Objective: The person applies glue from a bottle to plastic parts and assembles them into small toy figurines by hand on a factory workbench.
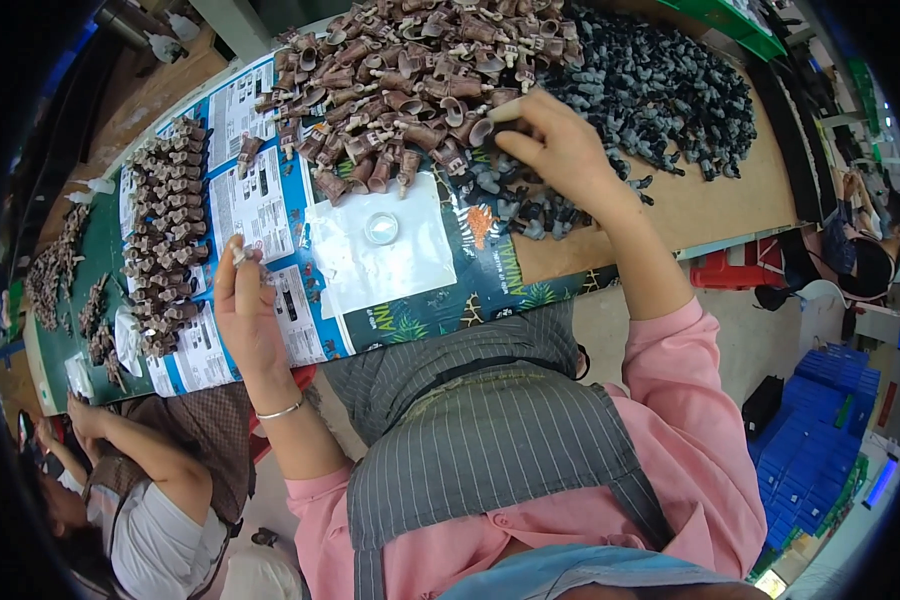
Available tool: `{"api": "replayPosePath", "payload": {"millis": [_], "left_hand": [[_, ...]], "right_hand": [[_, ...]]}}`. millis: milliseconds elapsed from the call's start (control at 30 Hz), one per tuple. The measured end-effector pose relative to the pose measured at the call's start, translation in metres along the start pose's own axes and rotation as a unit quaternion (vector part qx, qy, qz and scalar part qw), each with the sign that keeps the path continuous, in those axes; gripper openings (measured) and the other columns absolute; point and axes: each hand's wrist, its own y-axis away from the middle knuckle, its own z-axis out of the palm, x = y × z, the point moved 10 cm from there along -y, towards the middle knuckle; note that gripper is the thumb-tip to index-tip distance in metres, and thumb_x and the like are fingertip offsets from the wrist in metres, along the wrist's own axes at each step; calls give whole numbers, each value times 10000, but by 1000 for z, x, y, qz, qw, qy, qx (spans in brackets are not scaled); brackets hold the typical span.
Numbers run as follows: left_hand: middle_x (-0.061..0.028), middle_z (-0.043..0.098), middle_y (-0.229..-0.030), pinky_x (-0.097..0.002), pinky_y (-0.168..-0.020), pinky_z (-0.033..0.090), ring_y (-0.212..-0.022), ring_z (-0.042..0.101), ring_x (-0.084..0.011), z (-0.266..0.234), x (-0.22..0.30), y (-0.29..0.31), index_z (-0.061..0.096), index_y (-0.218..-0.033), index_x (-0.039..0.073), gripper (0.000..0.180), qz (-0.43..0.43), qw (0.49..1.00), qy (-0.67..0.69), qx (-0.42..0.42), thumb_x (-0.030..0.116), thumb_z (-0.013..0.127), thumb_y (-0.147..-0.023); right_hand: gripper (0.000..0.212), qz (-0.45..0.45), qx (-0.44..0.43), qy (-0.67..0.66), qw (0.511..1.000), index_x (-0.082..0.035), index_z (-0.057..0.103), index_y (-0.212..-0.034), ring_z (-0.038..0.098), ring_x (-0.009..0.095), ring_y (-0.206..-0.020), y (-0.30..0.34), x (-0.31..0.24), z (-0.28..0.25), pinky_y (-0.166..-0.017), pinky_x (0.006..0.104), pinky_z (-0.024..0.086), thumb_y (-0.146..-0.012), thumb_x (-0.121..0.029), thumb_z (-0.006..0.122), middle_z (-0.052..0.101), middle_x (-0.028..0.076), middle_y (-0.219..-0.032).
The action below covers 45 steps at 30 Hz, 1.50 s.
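Observation:
My left hand [247, 315] is raised over the printed sheets with its fingertips pinched on a small pale brownish figure part [245, 254], mostly covered by the fingers. My right hand [562, 150] reaches to where two heaps meet, thumb and forefinger curved and apart with a dark gap between them. Close to those fingertips is a hollow brown plastic part [481, 131], at the edge of a large heap of brown figure parts [400, 80]. Dark grey and black small parts [660, 95] are heaped to the right, some lying below my right hand.
A round clear dish [381, 228] rests on a white plastic sheet [335, 255]. Orange bits [481, 226] lie beside it. Rows of brown figures [167, 235] stand at the left on printed sheets [253, 205]. Another person [160, 490] sits at left; blue crates [810, 440] are stacked at right.

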Motion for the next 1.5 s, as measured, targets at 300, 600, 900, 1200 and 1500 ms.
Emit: {"api": "replayPosePath", "payload": {"millis": [300,600,900,1200,1500], "left_hand": [[-57,647,-1069,-204,-667,441,-800,581,-82,6,0,12,503,-1395,43,441,21,999,-26,-31,43,576,-960],[-52,689,-1051,-183,-673,437,-818,571,-40,17,1,22,559,-1347,40,390,79,993,-75,-54,53,609,-961],[-56,685,-1110,-202,-727,488,-842,605,-65,8,-2,21,603,-1298,41,334,61,995,-80,-25,57,608,-964],[-53,635,-1129,-236,-831,513,-956,616,-107,34,-11,34,608,-1263,8,373,37,995,-34,-87,-24,659,-894],[-40,624,-1121,-240,-865,500,-983,609,-109,38,-17,36,632,-1185,5,339,33,993,4,-113,-63,691,-858]], "right_hand": [[204,-52,14,-245,968,-71,652,-1006,613,199,-756,30,-58,19,-673,314,472,-818,-93,727,603,56,-867],[250,-164,32,10,986,-138,679,-1043,589,192,-875,55,-76,30,-771,331,372,-798,-113,721,631,1,-975],[227,-126,-13,50,991,-152,665,-989,550,187,-843,65,-88,54,-716,335,359,-781,-205,739,554,-1,-913],[193,-150,38,-80,985,-86,651,-932,594,246,-736,35,-112,38,-628,352,450,-764,-83,745,581,50,-865],[221,-243,-75,10,967,-73,661,-959,631,251,-771,20,-143,59,-649,350,508,-752,-52,734,595,71,-902]]}}
